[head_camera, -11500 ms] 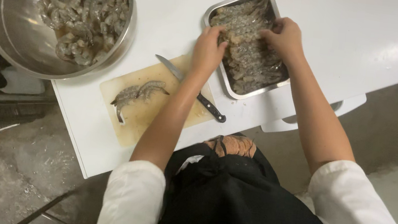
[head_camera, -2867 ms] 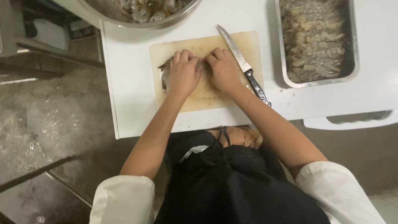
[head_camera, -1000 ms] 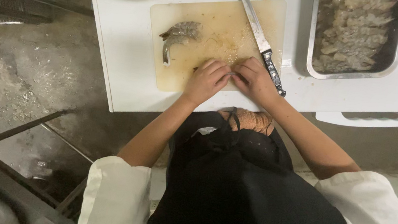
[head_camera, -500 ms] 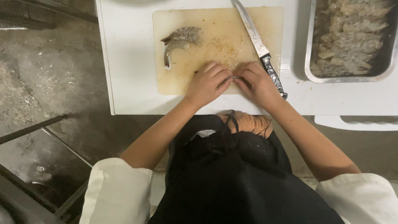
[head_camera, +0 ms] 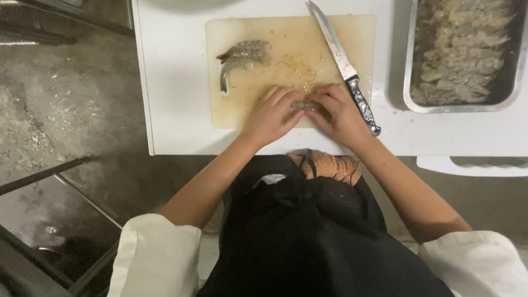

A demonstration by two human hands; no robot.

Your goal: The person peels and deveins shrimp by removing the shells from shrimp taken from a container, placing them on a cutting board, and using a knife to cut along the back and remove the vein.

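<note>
Pinching one shrimp (head_camera: 304,107) between both hands, I see my left hand (head_camera: 272,112) and right hand (head_camera: 339,114) closed on it, its long axis running across from grip to grip on the cutting board (head_camera: 268,62).

head cam | above, facing straight down | near cutting board (head_camera: 288,64) (single view)

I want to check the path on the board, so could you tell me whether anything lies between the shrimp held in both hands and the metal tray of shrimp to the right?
Yes. The knife lies slanted across the cutting board, between the shrimp held by the left hand and right hand and the tray; its handle rests by the right hand.
</note>
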